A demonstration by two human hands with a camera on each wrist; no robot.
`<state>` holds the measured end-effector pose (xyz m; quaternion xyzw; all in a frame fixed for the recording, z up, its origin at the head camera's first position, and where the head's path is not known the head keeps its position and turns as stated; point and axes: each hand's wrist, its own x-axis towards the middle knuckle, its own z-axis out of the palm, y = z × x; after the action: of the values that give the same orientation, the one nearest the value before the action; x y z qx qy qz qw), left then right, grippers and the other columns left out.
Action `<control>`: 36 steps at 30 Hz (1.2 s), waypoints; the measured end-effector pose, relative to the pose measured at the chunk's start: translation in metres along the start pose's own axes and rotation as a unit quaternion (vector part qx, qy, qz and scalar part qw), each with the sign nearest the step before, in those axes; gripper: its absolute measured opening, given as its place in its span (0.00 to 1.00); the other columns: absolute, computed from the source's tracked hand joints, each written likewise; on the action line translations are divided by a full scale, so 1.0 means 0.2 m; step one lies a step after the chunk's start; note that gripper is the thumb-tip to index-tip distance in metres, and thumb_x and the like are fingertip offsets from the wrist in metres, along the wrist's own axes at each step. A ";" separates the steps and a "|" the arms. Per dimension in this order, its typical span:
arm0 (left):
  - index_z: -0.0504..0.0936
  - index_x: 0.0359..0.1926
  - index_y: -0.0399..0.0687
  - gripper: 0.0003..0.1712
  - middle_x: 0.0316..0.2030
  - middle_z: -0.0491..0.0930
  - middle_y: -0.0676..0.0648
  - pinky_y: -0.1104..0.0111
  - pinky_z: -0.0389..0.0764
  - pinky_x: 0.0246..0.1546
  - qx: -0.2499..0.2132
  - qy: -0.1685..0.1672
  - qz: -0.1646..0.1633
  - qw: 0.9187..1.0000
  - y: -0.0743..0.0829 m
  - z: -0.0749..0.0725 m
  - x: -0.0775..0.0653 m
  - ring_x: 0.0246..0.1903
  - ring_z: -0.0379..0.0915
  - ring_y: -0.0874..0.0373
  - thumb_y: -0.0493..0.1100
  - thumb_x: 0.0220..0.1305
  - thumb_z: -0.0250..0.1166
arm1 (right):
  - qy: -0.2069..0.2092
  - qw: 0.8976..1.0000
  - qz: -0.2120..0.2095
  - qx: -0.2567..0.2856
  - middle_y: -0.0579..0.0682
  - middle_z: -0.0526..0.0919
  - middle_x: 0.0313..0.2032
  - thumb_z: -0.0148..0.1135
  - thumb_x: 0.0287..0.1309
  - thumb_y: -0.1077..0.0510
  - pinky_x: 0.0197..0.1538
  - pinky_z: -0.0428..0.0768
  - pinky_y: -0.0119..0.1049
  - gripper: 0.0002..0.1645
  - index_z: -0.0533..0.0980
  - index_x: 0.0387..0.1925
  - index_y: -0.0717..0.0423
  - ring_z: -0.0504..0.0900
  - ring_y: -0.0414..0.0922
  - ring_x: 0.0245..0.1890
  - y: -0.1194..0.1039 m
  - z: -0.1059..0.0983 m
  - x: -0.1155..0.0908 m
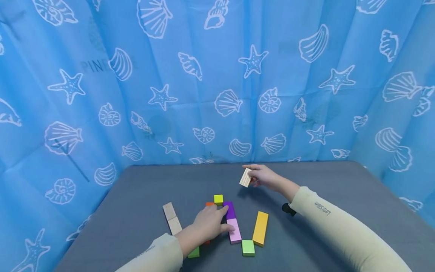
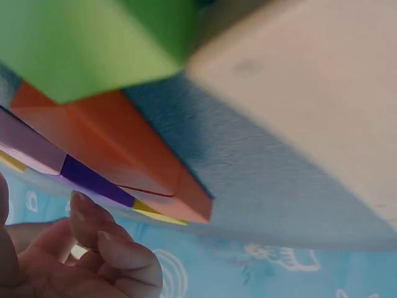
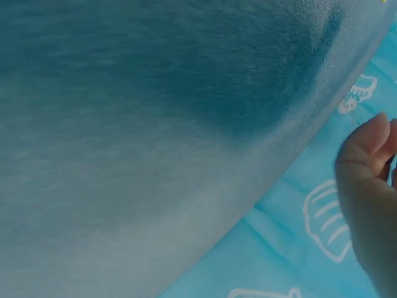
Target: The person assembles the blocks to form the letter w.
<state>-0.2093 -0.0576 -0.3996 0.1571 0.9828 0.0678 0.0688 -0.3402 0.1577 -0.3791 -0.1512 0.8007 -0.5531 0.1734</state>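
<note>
My right hand [image 1: 266, 177] holds a pale ridged wooden block [image 1: 245, 177] above the far part of the table, pinched between thumb and fingers. The right wrist view shows only part of that hand, not the block. My left hand [image 1: 207, 221] hovers with loosely bent fingers over a zigzag of blocks, its index finger by the purple block [image 1: 229, 210]. Its thumb overlaps the pink block [image 1: 233, 231]; contact is unclear. A yellow cube [image 1: 218, 199] stands just beyond. The orange block [image 2: 142, 155] is partly hidden beneath this hand in the head view.
Two plain wooden blocks [image 1: 175, 226] lie end to end at left, near a green block [image 1: 194, 252]. On the right are a light green block [image 1: 248, 248] and a long golden-yellow block [image 1: 260, 228]. A blue shell-print curtain [image 1: 227, 124] hangs behind the grey table [image 1: 149, 185].
</note>
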 end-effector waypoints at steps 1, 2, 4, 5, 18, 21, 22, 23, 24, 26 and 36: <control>0.75 0.65 0.51 0.42 0.51 0.79 0.42 0.55 0.77 0.49 0.005 -0.002 -0.001 1.000 0.01 0.00 0.01 0.48 0.74 0.49 0.67 0.55 0.67 | -0.002 1.000 0.006 -0.004 0.52 0.71 0.30 0.43 0.72 0.63 0.37 0.75 0.43 0.29 0.58 0.71 0.66 0.72 0.48 0.30 0.01 -0.01 -0.02; 0.75 0.65 0.52 0.41 0.51 0.78 0.42 0.55 0.77 0.49 0.010 -0.004 -0.003 1.000 0.02 0.00 0.02 0.48 0.74 0.49 0.68 0.55 0.67 | 0.001 1.000 0.014 -0.008 0.52 0.71 0.30 0.44 0.72 0.63 0.36 0.74 0.42 0.29 0.58 0.71 0.66 0.72 0.48 0.30 0.01 -0.02 -0.03; 0.75 0.65 0.53 0.42 0.51 0.78 0.41 0.54 0.77 0.49 0.016 -0.010 -0.008 1.000 0.04 0.00 0.03 0.49 0.74 0.49 0.68 0.55 0.67 | 0.006 0.999 0.031 -0.016 0.52 0.73 0.31 0.46 0.72 0.62 0.36 0.74 0.40 0.28 0.60 0.69 0.69 0.73 0.48 0.32 0.03 -0.04 -0.06; 0.75 0.65 0.53 0.41 0.51 0.78 0.41 0.54 0.77 0.49 0.019 -0.012 -0.010 1.000 0.04 0.00 0.04 0.49 0.73 0.48 0.68 0.55 0.67 | 0.008 0.999 0.039 -0.018 0.52 0.75 0.32 0.47 0.72 0.62 0.36 0.74 0.40 0.27 0.61 0.67 0.71 0.74 0.49 0.33 0.03 -0.04 -0.08; 0.79 0.62 0.55 0.38 0.50 0.79 0.43 0.55 0.77 0.44 0.047 -0.010 -0.004 0.999 0.06 0.01 0.04 0.45 0.73 0.51 0.65 0.53 0.69 | 0.017 0.996 0.086 -0.019 0.52 0.80 0.34 0.54 0.68 0.63 0.38 0.81 0.39 0.21 0.70 0.56 0.75 0.77 0.44 0.30 0.09 -0.10 -0.20; 0.78 0.62 0.55 0.38 0.50 0.80 0.43 0.55 0.78 0.44 0.041 -0.014 -0.007 0.999 0.06 0.01 0.04 0.46 0.73 0.51 0.65 0.53 0.70 | 0.023 0.994 0.102 -0.034 0.51 0.80 0.33 0.56 0.67 0.63 0.39 0.80 0.40 0.19 0.73 0.54 0.73 0.77 0.45 0.31 0.10 -0.11 -0.22; 0.78 0.62 0.54 0.38 0.51 0.79 0.43 0.55 0.78 0.44 0.039 -0.016 -0.008 0.999 0.06 0.01 0.04 0.46 0.73 0.51 0.65 0.53 0.70 | 0.023 0.993 0.108 -0.042 0.51 0.80 0.33 0.57 0.67 0.63 0.39 0.80 0.40 0.19 0.74 0.54 0.72 0.77 0.46 0.32 0.11 -0.10 -0.23; 0.78 0.63 0.54 0.38 0.51 0.79 0.43 0.55 0.78 0.44 0.039 -0.017 -0.009 0.999 0.06 0.01 0.04 0.46 0.74 0.51 0.64 0.53 0.70 | 0.025 0.992 0.113 -0.050 0.51 0.80 0.33 0.57 0.66 0.63 0.39 0.79 0.40 0.18 0.75 0.53 0.71 0.77 0.46 0.32 0.11 -0.10 -0.24; 0.78 0.63 0.54 0.38 0.51 0.79 0.43 0.56 0.78 0.45 0.039 -0.019 -0.011 0.999 0.06 0.01 0.04 0.46 0.74 0.51 0.64 0.53 0.70 | 0.028 0.991 0.119 -0.057 0.51 0.80 0.33 0.58 0.66 0.62 0.38 0.79 0.40 0.18 0.76 0.53 0.70 0.76 0.46 0.33 0.12 -0.10 -0.24; 0.78 0.63 0.54 0.38 0.51 0.79 0.43 0.56 0.78 0.45 0.039 -0.022 -0.012 0.999 0.06 0.00 0.04 0.46 0.74 0.51 0.64 0.53 0.70 | 0.029 0.989 0.124 -0.075 0.50 0.80 0.33 0.58 0.66 0.62 0.38 0.77 0.40 0.17 0.76 0.52 0.69 0.75 0.47 0.33 0.13 -0.10 -0.25; 0.78 0.63 0.54 0.38 0.53 0.79 0.44 0.54 0.77 0.47 0.034 -0.021 -0.011 0.999 0.06 0.01 0.04 0.50 0.74 0.50 0.64 0.54 0.70 | 0.038 0.982 0.127 -0.131 0.50 0.77 0.30 0.59 0.65 0.63 0.34 0.75 0.36 0.13 0.78 0.45 0.70 0.73 0.44 0.31 0.18 -0.07 -0.28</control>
<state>-0.2135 -0.0428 -0.4005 0.1500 0.9846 0.0307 0.0850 -0.2973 0.2060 -0.4012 -0.0488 0.8851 -0.4219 0.1905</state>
